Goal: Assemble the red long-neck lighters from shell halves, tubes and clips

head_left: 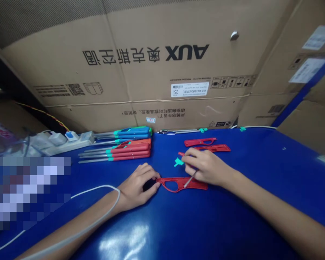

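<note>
A red half-casing of a long gas lighter lies open side up on the blue table, with a trigger loop near its middle. My left hand pinches its narrow left end between thumb and forefinger. Over its right part, my right hand is closed around a thin rod-like tool, whose pale tip points down at the casing; its other end is hidden. A small red piece shows at my right fingertips, held or lying behind them. Beside those fingers lies a small green plastic part.
Two more red casing pieces lie behind my right hand. Stacked lighters in red, orange and blue stand left. Metal rods lie along the cardboard wall. A power strip sits left; a white cable crosses my left forearm.
</note>
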`<state>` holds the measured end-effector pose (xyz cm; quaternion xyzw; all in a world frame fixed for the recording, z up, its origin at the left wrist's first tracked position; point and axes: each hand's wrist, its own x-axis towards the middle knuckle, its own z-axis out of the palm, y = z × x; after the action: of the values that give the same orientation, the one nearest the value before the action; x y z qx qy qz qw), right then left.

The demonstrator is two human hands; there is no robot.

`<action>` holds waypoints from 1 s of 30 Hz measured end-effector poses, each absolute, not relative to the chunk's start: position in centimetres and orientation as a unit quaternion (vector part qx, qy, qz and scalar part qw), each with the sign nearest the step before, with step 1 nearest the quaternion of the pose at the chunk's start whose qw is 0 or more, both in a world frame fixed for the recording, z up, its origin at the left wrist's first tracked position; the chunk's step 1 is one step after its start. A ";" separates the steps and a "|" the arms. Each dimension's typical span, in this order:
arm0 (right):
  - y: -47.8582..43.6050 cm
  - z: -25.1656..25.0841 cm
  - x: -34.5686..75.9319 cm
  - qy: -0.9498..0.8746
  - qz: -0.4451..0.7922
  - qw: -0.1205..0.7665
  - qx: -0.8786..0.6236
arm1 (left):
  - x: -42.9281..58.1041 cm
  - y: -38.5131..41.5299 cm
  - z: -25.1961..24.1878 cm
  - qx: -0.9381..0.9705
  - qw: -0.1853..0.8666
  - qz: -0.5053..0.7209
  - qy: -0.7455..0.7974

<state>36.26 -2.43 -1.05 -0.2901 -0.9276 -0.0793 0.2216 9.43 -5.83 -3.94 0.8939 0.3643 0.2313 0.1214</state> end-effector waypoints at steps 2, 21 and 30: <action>-2.8 -2.0 36.3 -0.933 -0.092 0.229 -0.263 | 9.3 -5.8 -3.9 0.896 0.113 0.222 0.367; -4.3 -3.5 35.9 -0.918 -0.056 0.293 -0.262 | 8.4 -5.5 -3.3 0.917 0.074 0.221 0.324; -5.0 -3.5 34.5 -0.919 -0.034 0.334 -0.207 | 10.0 -6.6 -3.4 0.912 0.047 0.277 0.298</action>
<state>34.47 -4.98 -3.49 -0.2067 -0.9190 -0.0337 0.3339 9.99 -6.60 -3.38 0.9122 0.2977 0.2774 0.0474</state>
